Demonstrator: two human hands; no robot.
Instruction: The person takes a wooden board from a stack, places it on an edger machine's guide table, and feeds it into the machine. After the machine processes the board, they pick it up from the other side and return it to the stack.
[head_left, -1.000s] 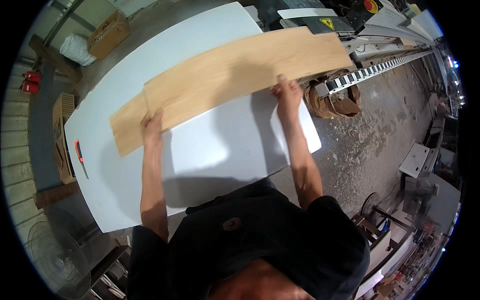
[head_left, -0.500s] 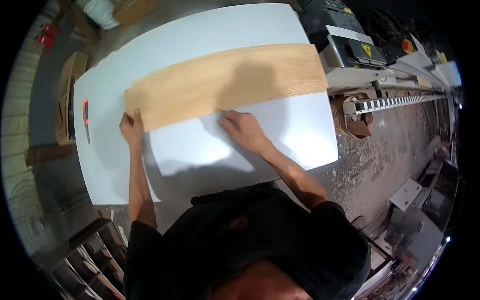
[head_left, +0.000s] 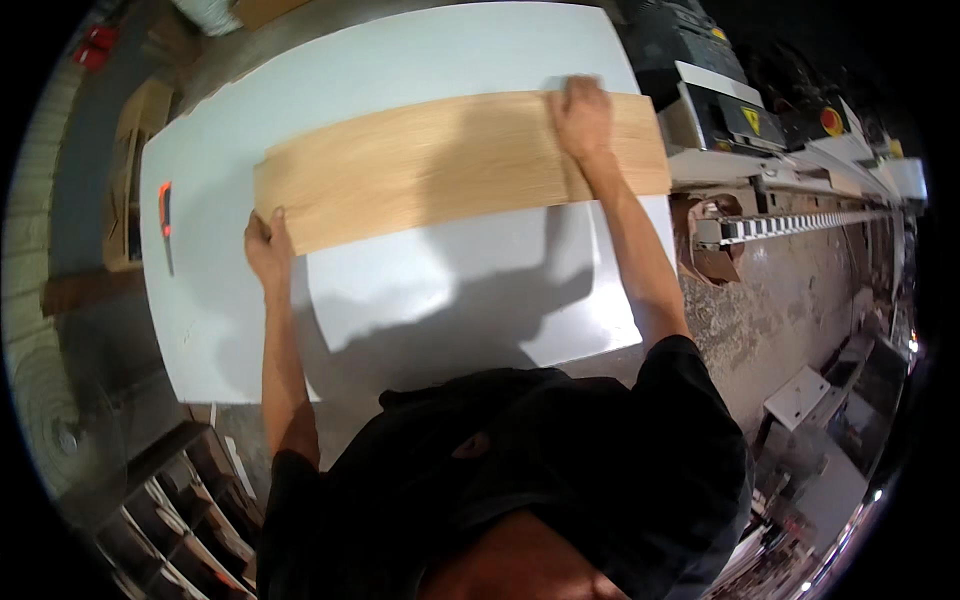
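A long, pale wood-grain board [head_left: 400, 170] lies across a large white panel [head_left: 430, 50]. At its near left corner my left hand [head_left: 268, 250] is closed on the edge, thumb on top. My right hand [head_left: 583, 115] reaches over the board near its right end, its fingers bent at the far edge and slightly smeared by motion. The fingertips there are partly hidden. A utility knife [head_left: 166, 215] with a red-and-black handle rests on the white panel, left of the board.
Machinery with a red button [head_left: 831, 122] stands at the right, and a toothed rail [head_left: 800, 224] runs out from it. Below the rail sits a crumpled brown bag [head_left: 708, 262]. A shelf rack [head_left: 180, 500] holding strips is at the lower left, with a fan [head_left: 65, 435] beside it.
My right hand has moved from the board's near edge, up and right, to its far edge. The left hand stays at the near left corner. The whole view has shifted slightly.
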